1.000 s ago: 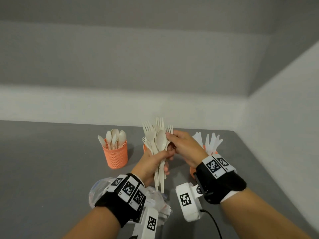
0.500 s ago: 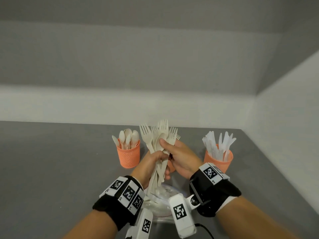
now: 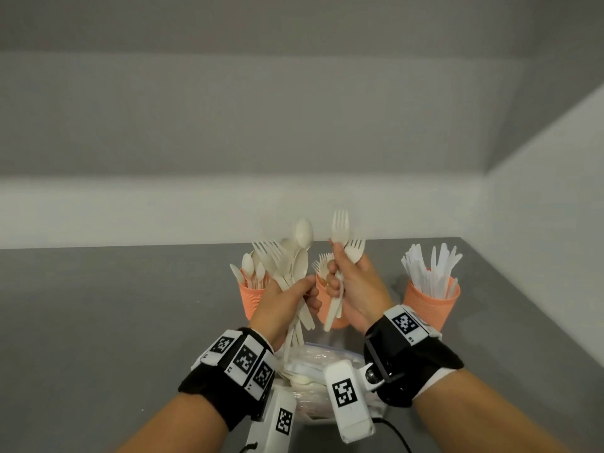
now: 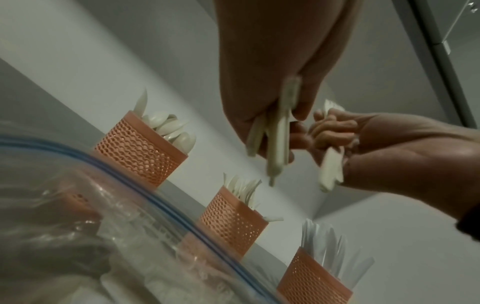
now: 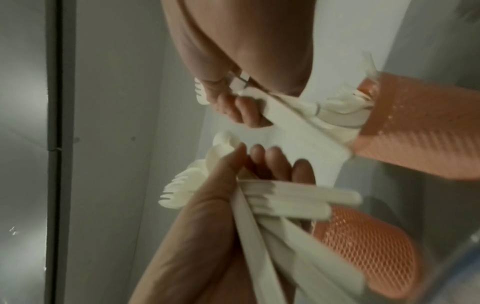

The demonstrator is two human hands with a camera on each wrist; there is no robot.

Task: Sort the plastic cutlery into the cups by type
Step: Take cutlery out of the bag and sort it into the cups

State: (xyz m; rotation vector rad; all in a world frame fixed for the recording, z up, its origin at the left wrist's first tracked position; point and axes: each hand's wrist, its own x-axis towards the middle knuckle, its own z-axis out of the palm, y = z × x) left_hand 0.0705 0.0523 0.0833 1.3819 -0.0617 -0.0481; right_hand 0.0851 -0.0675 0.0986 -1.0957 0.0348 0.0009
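In the head view, the left hand (image 3: 281, 302) grips a mixed bundle of forks and spoons (image 3: 287, 266) by the handles, heads fanned upward. The right hand (image 3: 353, 289) is closed round two forks (image 3: 343, 243), tines up, just beside the bundle. Both are raised above a grey surface (image 3: 114, 322). Three orange mesh cups stand behind them: the left cup (image 3: 250, 300) holds spoons, the middle cup (image 3: 327, 308), partly hidden by the hands, holds forks, and the right cup (image 3: 431, 305) holds white knives. A clear plastic bag (image 3: 313, 364) with more cutlery lies between the wrists.

The left wrist view shows the three cups in a row beyond the bag's blue-edged rim (image 4: 145, 195), the hands above them, both curled round pale handles.

The right wrist view, blurred, shows the left hand's fingers (image 5: 272, 162) wrapped over the bundle's handles and the right hand's fingers (image 5: 233, 107) pinching the two forks' handles.
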